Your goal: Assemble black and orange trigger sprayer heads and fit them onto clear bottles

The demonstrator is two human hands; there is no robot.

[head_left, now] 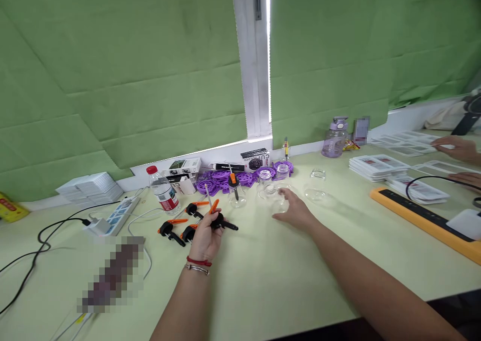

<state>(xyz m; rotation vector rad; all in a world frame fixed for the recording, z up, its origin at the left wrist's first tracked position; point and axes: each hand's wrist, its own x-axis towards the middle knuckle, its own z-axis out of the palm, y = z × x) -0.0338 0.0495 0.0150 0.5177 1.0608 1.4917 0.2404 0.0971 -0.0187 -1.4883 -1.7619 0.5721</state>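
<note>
My left hand is closed around a black-and-orange clamp, with its thin rod pointing up and away. Several similar clamps lie on the table just left of that hand. My right hand curves around a clear glass jar, thumb on the near side and fingers on the far side; the palm hides part of it. Beyond it stand other clear jars. Another clamp stands upright in a clear jar between my hands. To the right is one more glass jar.
Purple plastic parts and boxes line the wall. A red-capped bottle and a power strip stand left. On the right are a purple bottle, stacked cards, an orange-black bar and another person's hands.
</note>
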